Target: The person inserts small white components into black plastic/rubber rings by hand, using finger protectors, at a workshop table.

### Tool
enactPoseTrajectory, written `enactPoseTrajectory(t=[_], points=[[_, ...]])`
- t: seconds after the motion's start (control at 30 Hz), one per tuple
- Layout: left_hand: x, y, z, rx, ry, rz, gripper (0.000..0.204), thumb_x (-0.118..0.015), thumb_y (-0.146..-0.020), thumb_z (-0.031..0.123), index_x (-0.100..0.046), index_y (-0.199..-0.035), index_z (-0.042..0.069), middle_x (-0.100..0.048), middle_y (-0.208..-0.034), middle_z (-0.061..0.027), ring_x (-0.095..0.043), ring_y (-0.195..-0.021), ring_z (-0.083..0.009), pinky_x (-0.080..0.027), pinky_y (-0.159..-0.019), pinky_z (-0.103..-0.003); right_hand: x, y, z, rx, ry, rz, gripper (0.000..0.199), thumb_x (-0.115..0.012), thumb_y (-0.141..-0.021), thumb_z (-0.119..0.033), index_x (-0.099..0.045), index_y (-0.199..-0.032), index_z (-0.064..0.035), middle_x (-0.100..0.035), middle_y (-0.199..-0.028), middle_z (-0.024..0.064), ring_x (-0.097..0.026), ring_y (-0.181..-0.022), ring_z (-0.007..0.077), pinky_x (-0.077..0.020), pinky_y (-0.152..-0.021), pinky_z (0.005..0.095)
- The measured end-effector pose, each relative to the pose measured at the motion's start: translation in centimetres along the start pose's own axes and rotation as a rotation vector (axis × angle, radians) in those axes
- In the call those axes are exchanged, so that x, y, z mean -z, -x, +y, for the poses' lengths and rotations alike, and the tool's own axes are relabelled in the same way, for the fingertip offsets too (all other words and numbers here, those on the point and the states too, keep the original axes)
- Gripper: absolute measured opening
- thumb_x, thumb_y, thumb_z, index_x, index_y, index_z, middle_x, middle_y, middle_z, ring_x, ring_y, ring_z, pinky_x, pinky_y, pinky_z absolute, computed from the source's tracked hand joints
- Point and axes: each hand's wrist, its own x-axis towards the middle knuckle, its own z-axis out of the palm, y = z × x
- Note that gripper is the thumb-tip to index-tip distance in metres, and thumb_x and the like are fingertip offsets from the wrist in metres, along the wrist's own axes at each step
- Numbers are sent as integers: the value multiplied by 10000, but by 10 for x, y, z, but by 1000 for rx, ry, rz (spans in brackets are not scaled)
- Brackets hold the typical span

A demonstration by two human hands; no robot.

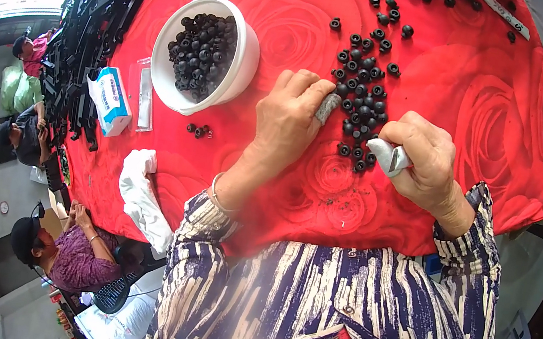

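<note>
A loose column of small round black plastic parts, some showing a hole, lies on the red cloth between my hands. My left hand is at their left edge, fingers curled together, with a grey wrapping on one digit. Whatever it may pinch is hidden. To the right of the parts, my right hand is closed, with a pale grey wrapping on a digit pointing at them. A narrow dark-and-shiny edge shows by that wrapping; I cannot make out what it is.
A white tub holds many such black parts. Left of it are a clear plastic strip, a tissue pack and a heap of long black pieces. A white cloth lies near the left edge. Other people sit at left.
</note>
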Motion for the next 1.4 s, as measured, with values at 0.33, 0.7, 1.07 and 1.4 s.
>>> enactPoseTrajectory(t=[0.33, 0.7, 1.07, 1.4], points=[[36, 30, 39, 731, 1462, -254, 212, -616, -888, 29, -639, -1092, -24, -677, -917, -89, -617, -725, -93, -504, -658, -207, 9, -9, -18, -284, -452, -253, 311, -630, -784, -22, -554, -1084, 5, -542, -851, 97, -555, -735, 205, -449, -644, 302], [14, 50, 40, 839, 1804, -239, 234, -625, -884, 47, -629, -1103, -35, -662, -913, -98, -621, -732, -124, -510, -654, -228, -5, -2, -13, -137, -359, -237, 338, -732, -680, 34, -646, -1004, -4, -627, -851, 100, -615, -682, 175, -475, -549, 268], [15, 52, 44, 933, 1864, -253, 247, -630, -887, 57, -614, -1117, -30, -642, -920, -53, -588, -751, -90, -486, -685, -215, -2, -2, -14, 59, -168, -202, 319, -730, -678, 15, -631, -982, 10, -565, -702, 81, -544, -551, 185, -415, -460, 279], [16, 55, 43, 781, 1714, -173, 254, -593, -904, 12, -586, -1154, -33, -614, -976, -44, -563, -813, -75, -472, -724, -218, 2, -1, -14, -349, -280, -367, 219, -544, -858, -18, -552, -1072, 24, -557, -893, 130, -562, -733, 217, -444, -642, 295]])
